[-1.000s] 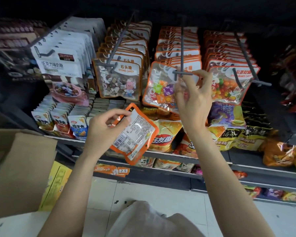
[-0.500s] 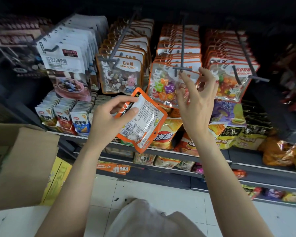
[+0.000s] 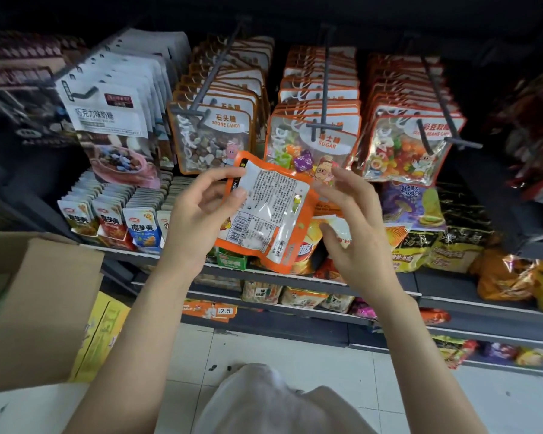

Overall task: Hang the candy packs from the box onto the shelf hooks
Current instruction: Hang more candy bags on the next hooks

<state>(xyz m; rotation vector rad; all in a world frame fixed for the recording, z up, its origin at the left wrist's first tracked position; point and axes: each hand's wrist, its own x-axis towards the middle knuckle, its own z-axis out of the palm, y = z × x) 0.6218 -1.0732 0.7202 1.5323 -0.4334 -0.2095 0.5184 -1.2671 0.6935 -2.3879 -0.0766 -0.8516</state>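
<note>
The left hand (image 3: 198, 214) pinches a glossy orange-edged plastic candy pack (image 3: 264, 211), back label facing up, by its top corner; the right hand (image 3: 355, 220) touches its far edge with relaxed, loosely spread fingers. Slick film could slip or crumple, missing the dark metal shelf hook (image 3: 324, 89) above, already crowded with crinkly pouches.

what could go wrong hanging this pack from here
1. The pack faces label-back toward the camera; unturned, it may hang backwards.
2. Only the left hand pinches it; the right hand is open beside it, so it might slip.
3. The sugar hook looks nearly full.
</note>
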